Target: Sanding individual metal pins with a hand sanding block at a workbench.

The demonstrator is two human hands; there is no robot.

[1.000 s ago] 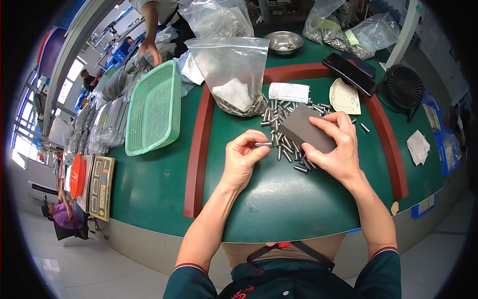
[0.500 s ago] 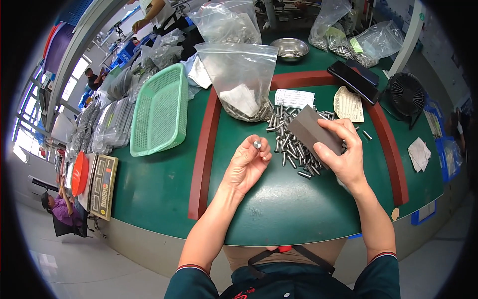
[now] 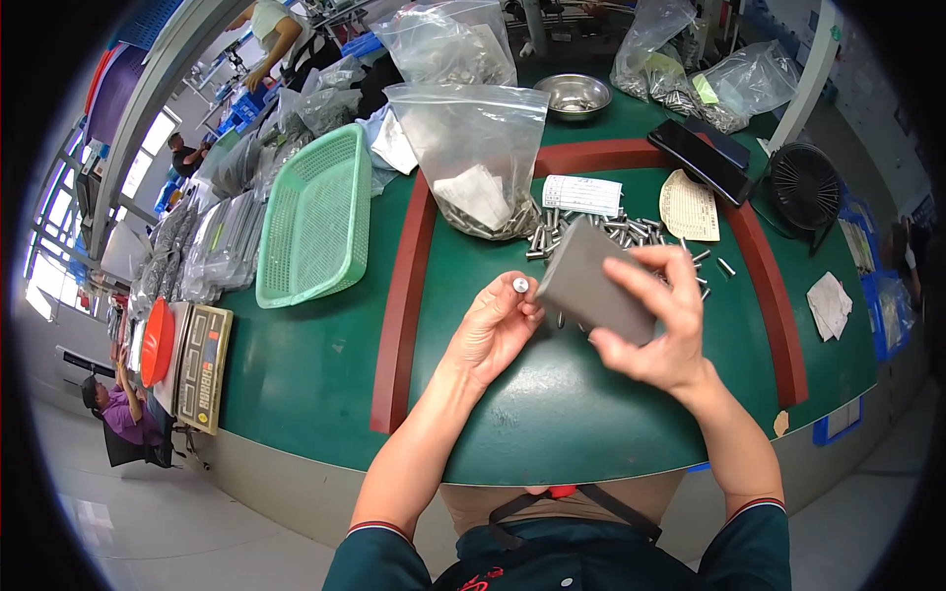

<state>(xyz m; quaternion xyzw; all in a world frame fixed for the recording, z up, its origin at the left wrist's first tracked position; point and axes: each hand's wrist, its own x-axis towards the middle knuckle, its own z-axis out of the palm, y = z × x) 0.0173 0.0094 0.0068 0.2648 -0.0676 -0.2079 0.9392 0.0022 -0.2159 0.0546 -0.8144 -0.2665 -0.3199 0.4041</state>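
Between the fingertips of my left hand (image 3: 498, 330) is a small metal pin (image 3: 520, 285), its round end facing up. My right hand (image 3: 665, 320) grips a dark grey rectangular block (image 3: 599, 284), perhaps a sanding block, by its side. The block's left edge is close beside the pin; whether they touch I cannot tell. Under and behind the block lies a pile of loose metal pins (image 3: 631, 232), partly hidden by it and by my right hand. A clear zip bag (image 3: 483, 158) with more metal pieces and white paper stands behind my left hand.
A dark red frame (image 3: 402, 325) borders the green work surface (image 3: 552, 424). Left are a green basket (image 3: 363, 217), a scale (image 3: 204, 369) and a red-orange dish (image 3: 158, 343). Paper slips (image 3: 688, 207), a phone (image 3: 702, 163), a black fan (image 3: 803, 187) and a metal bowl (image 3: 574, 97) lie around the far side.
My right hand has brought the grey block left and nearer, from over the pile to beside the pin. My left hand has shifted only slightly, still holding the pin.
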